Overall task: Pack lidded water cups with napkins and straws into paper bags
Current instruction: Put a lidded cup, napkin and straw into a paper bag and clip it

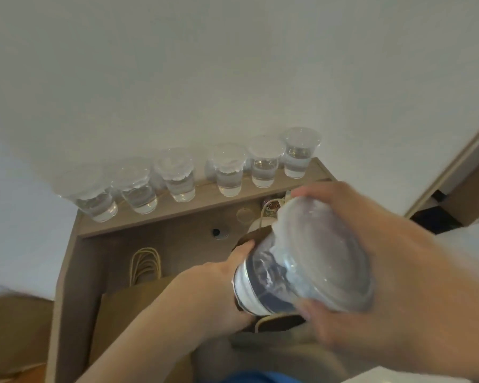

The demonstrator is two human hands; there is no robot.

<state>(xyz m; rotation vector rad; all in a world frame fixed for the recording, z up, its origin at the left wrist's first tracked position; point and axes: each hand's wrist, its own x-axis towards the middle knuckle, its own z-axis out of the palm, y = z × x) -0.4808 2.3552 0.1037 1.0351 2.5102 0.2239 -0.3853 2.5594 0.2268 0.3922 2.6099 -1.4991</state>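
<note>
White wall (233,64) fills the upper field. Below it, a brown wooden surface (177,239) with a raised back ledge (205,199). Flat tan paper bags (122,313) lie on the surface at left, their looped cord handles (145,264) towards the ledge. Your right hand (385,258) has its grip curled round a clear plastic lidded cup holding water (302,266): thumb above the lid rim, fingers below, cup tilted with the lid towards you, held above the surface at right. Its base meets the dark brown mouth of an open paper bag (282,323). Your left hand (219,280) reaches to that bag's edge beside the cup base; its grip is partly hidden, so closure cannot be told. Six more clear lidded water cups (177,178) stand upright in a row along the ledge.
</note>
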